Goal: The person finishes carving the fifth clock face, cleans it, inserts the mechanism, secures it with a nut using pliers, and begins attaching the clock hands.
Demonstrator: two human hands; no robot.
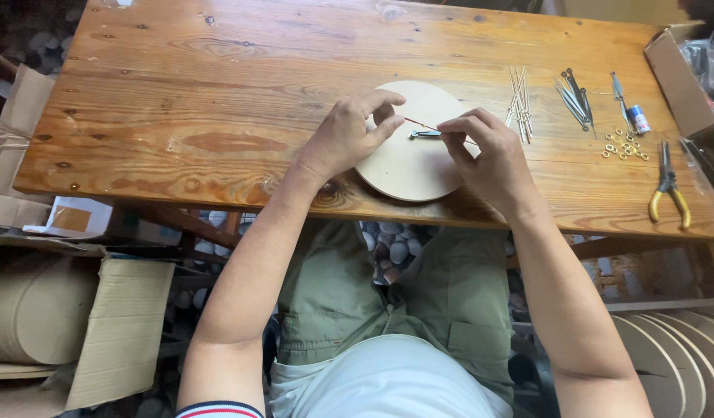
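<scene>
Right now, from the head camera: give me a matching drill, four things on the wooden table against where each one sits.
Things
1. round pale wooden disc
2. yellow-handled pliers
3. small brass rings
4. thin red clock hand

Places
A. far right, near the table's front edge
B. scattered right of centre, left of the pliers
C. pinched between left hand and right hand, over the disc
D. centre front of the table, under both hands

Pairs: 1-D, 2-A, 3-B, 4-C
</scene>
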